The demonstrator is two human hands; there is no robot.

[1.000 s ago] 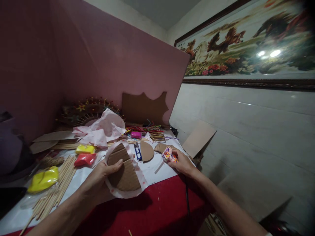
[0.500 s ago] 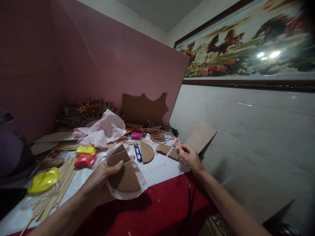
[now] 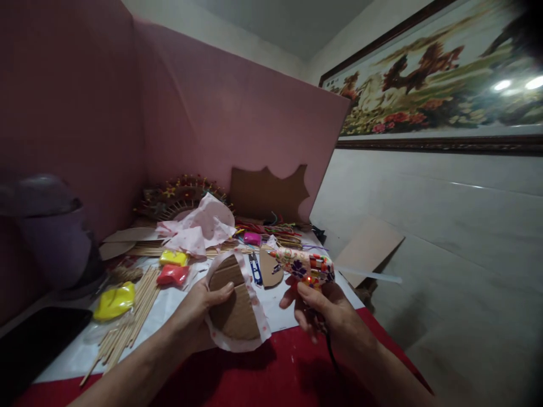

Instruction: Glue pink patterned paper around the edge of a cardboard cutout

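Note:
My left hand (image 3: pixel 203 311) grips a brown cardboard piece (image 3: pixel 235 308) with its thumb on top. White cloth with pink dots (image 3: pixel 262 316) runs around the cardboard's edge. My right hand (image 3: pixel 326 311) holds a flower-patterned glue gun (image 3: pixel 303 265) by its handle, some fingers loosely spread. The gun's tip points left, a small red light glows on it, and a clear glue stick (image 3: pixel 377 275) sticks out of its back. Blue snips (image 3: pixel 255 269) and a rounded cardboard piece (image 3: pixel 270 270) lie behind, between my hands.
Wooden sticks (image 3: pixel 136 308), yellow clay (image 3: pixel 114 301) and red clay (image 3: pixel 172 275) lie on the left. Crumpled dotted cloth (image 3: pixel 203 226) sits at the back. A dark flat device (image 3: pixel 46 345) is at the left edge. A cardboard sheet (image 3: pixel 371 246) leans at the right wall.
My right hand has moved closer with the glue gun, now turned sideways with its tip to the left. The view has shifted left. My left hand still holds the cardboard.

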